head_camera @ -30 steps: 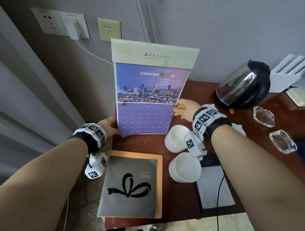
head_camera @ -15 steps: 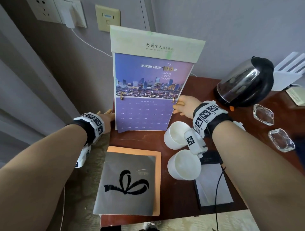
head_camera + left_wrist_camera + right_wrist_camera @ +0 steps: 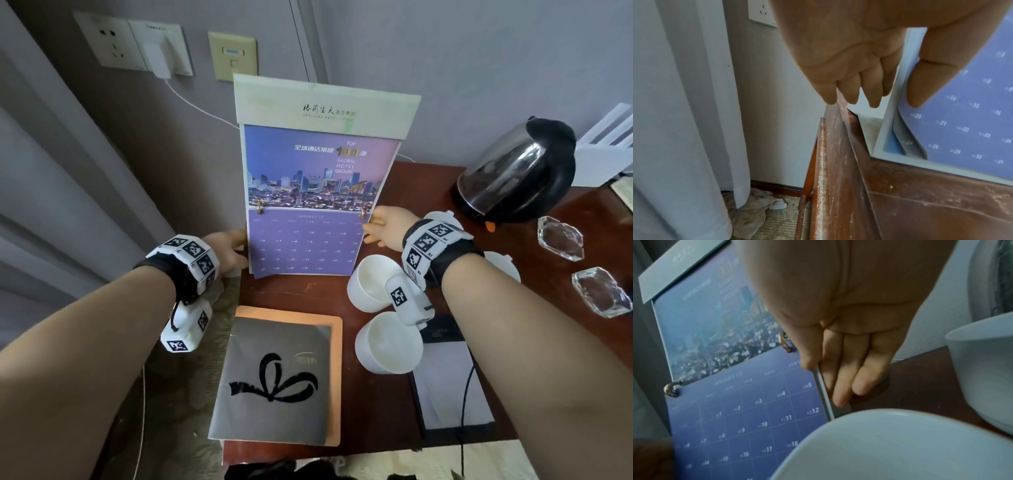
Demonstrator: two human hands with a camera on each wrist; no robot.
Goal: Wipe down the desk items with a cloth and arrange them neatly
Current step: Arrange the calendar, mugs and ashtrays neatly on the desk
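Observation:
A tall purple desk calendar (image 3: 315,192) stands upright at the back left of the brown desk (image 3: 298,291), against the wall. My left hand (image 3: 233,246) pinches its left edge, thumb on the date grid (image 3: 962,121) and fingers (image 3: 859,89) behind the board. My right hand (image 3: 380,226) pinches the right edge near the ring, thumb in front and fingers (image 3: 846,382) behind the calendar (image 3: 735,402). A crumpled cloth (image 3: 754,209) lies on the floor by the desk leg and curtain.
Two white cups (image 3: 371,284) (image 3: 387,346) sit just under my right wrist. A grey folder (image 3: 277,380) lies at the front, a notepad (image 3: 448,387) to its right. A kettle (image 3: 520,171) and two glass ashtrays (image 3: 560,238) (image 3: 601,291) stand at the right.
My left hand, loose beside the calendar half a second ago, now pinches its left edge. The right hand keeps its hold and the calendar stays upright in much the same spot.

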